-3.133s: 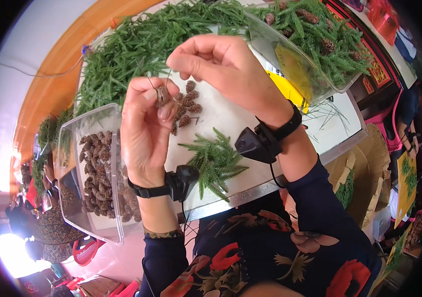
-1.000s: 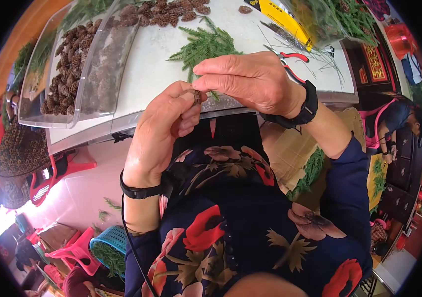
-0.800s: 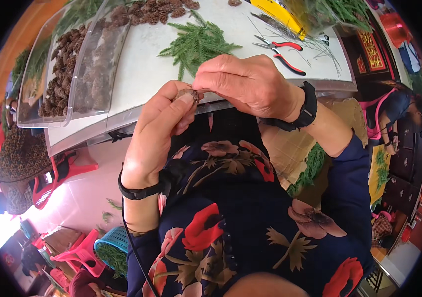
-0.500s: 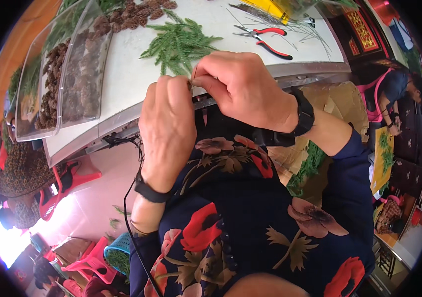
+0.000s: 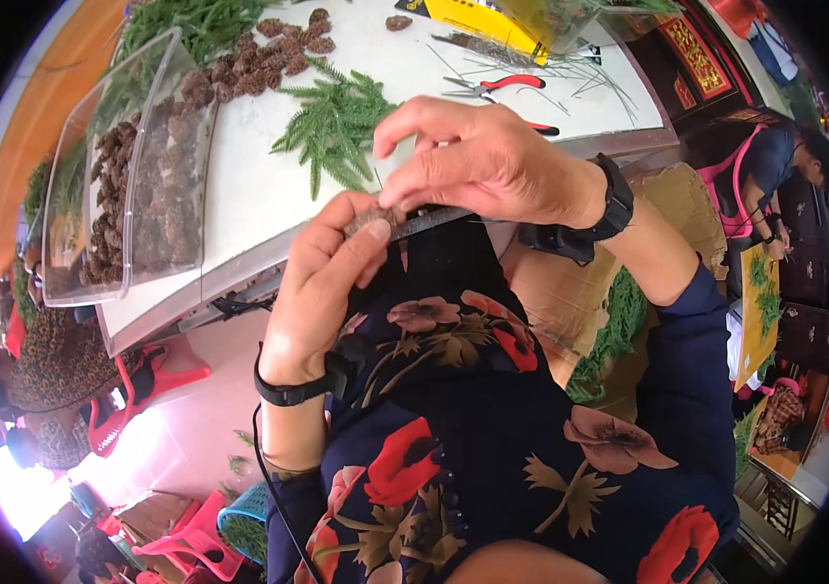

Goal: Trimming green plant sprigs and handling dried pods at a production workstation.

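My left hand (image 5: 322, 258) grips a small brown pine cone (image 5: 368, 222) between thumb and fingers, just off the table's near edge. At the cone's end my right hand (image 5: 492, 165) pinches with thumb and forefinger, its other fingers curled loosely above. A thin wire (image 5: 378, 177) sticks up beside that pinch; most of it is hidden by the fingers. Beyond the hands a bunch of green artificial sprigs (image 5: 335, 127) lies on the white table (image 5: 249, 175). Pliers with red and black handles (image 5: 492, 86) lie behind my right hand, partly covered by it.
A clear plastic bin (image 5: 157, 195) of pine cones stands at the left, with loose pine cones (image 5: 259, 63) behind it. Loose wires (image 5: 580, 83) and a yellow package (image 5: 478, 24) are at the back right. Cardboard with greenery (image 5: 619, 321) is right of my lap. Other people sit at both sides.
My left hand has turned, bringing its thumb and the pine cone into sight. My right hand has shifted slightly lower and its fingers have spread, covering more of the pliers.
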The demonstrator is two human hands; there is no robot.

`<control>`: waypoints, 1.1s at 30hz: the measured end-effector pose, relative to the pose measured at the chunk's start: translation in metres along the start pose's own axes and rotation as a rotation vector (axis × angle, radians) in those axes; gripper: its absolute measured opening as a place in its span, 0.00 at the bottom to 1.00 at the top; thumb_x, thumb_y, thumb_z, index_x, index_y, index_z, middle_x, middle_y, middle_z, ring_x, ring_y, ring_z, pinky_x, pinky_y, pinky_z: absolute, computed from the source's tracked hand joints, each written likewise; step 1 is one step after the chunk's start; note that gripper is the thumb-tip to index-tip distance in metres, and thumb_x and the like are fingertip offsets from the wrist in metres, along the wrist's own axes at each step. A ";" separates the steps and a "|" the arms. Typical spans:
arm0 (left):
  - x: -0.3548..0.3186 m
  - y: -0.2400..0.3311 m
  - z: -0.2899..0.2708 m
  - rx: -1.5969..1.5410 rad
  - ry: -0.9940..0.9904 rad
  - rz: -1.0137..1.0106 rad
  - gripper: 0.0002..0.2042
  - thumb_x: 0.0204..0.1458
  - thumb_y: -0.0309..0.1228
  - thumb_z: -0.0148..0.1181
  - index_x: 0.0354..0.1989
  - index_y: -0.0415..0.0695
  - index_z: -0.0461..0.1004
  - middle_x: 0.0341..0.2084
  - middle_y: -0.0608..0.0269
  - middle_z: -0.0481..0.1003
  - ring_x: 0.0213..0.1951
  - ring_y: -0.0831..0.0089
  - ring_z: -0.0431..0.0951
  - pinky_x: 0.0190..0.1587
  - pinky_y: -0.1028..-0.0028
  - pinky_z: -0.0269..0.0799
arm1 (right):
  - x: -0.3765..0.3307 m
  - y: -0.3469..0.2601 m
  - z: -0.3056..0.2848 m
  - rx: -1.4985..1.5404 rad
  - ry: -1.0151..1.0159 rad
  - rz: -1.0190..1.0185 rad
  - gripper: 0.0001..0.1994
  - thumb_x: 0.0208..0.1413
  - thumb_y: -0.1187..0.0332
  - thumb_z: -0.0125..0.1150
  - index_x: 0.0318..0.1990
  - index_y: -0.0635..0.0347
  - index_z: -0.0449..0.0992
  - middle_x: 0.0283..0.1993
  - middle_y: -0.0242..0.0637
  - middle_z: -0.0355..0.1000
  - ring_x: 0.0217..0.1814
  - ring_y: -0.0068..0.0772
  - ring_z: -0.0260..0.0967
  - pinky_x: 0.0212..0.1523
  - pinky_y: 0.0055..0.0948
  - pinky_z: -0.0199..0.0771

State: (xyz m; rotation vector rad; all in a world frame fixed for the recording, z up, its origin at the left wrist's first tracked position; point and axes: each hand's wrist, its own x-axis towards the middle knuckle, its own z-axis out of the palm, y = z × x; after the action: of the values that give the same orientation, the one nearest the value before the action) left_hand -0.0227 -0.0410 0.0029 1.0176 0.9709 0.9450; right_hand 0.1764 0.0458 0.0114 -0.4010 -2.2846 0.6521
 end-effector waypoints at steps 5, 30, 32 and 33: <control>0.001 -0.004 0.000 -0.186 -0.097 -0.089 0.13 0.58 0.34 0.51 0.42 0.35 0.68 0.20 0.72 0.61 0.23 0.83 0.58 0.26 0.83 0.52 | 0.003 -0.002 -0.005 0.150 -0.099 -0.008 0.08 0.46 0.78 0.67 0.35 0.58 0.80 0.44 0.36 0.70 0.32 0.24 0.70 0.32 0.22 0.71; 0.052 -0.020 0.013 0.393 0.252 0.286 0.07 0.56 0.26 0.57 0.40 0.36 0.70 0.21 0.64 0.70 0.25 0.81 0.68 0.28 0.78 0.64 | -0.029 0.011 0.019 0.921 0.364 0.987 0.09 0.55 0.69 0.63 0.41 0.62 0.77 0.25 0.21 0.67 0.23 0.09 0.58 0.21 0.13 0.52; 0.053 -0.016 0.021 0.444 0.245 0.239 0.08 0.55 0.27 0.57 0.40 0.37 0.71 0.22 0.63 0.71 0.25 0.80 0.68 0.29 0.78 0.64 | -0.033 0.009 0.028 0.990 0.429 0.969 0.08 0.55 0.68 0.62 0.41 0.61 0.77 0.25 0.20 0.67 0.23 0.08 0.56 0.21 0.13 0.50; 0.051 -0.012 0.027 0.491 0.247 0.198 0.08 0.55 0.27 0.58 0.40 0.37 0.71 0.22 0.61 0.72 0.25 0.79 0.69 0.29 0.78 0.65 | -0.034 0.008 0.032 1.055 0.483 0.945 0.08 0.55 0.68 0.62 0.40 0.61 0.77 0.25 0.20 0.66 0.22 0.08 0.55 0.21 0.13 0.49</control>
State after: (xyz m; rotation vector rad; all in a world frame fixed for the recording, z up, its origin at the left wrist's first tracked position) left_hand 0.0191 -0.0020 -0.0122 1.4511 1.3689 1.0363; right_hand 0.1780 0.0262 -0.0321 -0.9466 -0.9570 1.8258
